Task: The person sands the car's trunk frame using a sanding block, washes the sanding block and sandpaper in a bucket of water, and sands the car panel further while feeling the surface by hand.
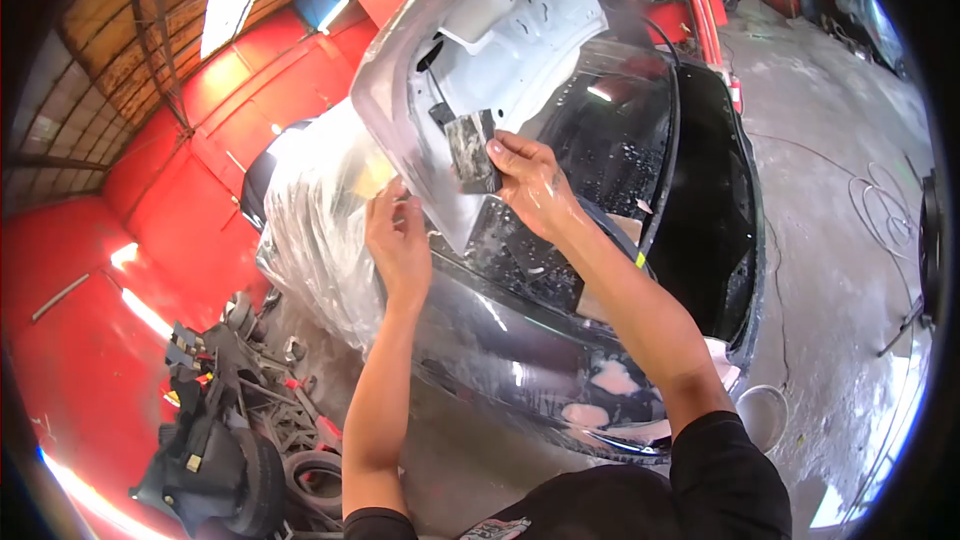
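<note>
In my right hand is a dark, flat sanding block, its face smeared with pale dust. Thumb and fingers grip its right side, and it stands upright in front of the raised car panel. That panel is light grey, with cut-outs on its inner side. My left hand is raised at the panel's lower left edge, fingers loosely bent and apart. A yellowish patch shows just beyond its fingertips; whether they touch it I cannot tell. Below both hands lies the wet-looking black car body.
Clear plastic sheeting drapes the car's left side. Used parts and a tyre are piled at lower left by the red wall. A bucket stands at right, and a hose coils on the concrete floor.
</note>
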`<state>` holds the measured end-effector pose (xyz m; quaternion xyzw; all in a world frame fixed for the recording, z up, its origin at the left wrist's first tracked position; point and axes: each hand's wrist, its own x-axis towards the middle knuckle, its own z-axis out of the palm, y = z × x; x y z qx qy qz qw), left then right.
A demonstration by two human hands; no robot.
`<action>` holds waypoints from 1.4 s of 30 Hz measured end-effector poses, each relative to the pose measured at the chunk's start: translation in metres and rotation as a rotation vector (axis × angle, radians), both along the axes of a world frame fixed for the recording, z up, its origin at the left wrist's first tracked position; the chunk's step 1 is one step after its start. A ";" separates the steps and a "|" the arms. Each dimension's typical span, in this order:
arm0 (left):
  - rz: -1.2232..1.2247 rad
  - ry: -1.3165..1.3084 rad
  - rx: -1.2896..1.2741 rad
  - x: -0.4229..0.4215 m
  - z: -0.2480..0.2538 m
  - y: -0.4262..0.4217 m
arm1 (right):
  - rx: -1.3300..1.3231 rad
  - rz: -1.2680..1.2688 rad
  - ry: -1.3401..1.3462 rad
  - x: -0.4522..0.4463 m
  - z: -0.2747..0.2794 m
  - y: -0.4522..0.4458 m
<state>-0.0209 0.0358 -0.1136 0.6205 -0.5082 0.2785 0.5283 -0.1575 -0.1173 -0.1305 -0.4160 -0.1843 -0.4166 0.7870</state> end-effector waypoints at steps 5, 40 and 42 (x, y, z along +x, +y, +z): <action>-0.607 0.600 0.158 -0.049 -0.001 0.007 | -0.014 0.033 0.203 -0.040 -0.039 0.020; -0.244 -0.012 -0.119 -0.041 -0.076 0.004 | -0.979 -1.406 0.550 -0.101 -0.092 0.054; -0.174 -0.192 -0.162 -0.052 -0.052 -0.005 | -0.934 -1.531 0.567 -0.111 -0.097 0.025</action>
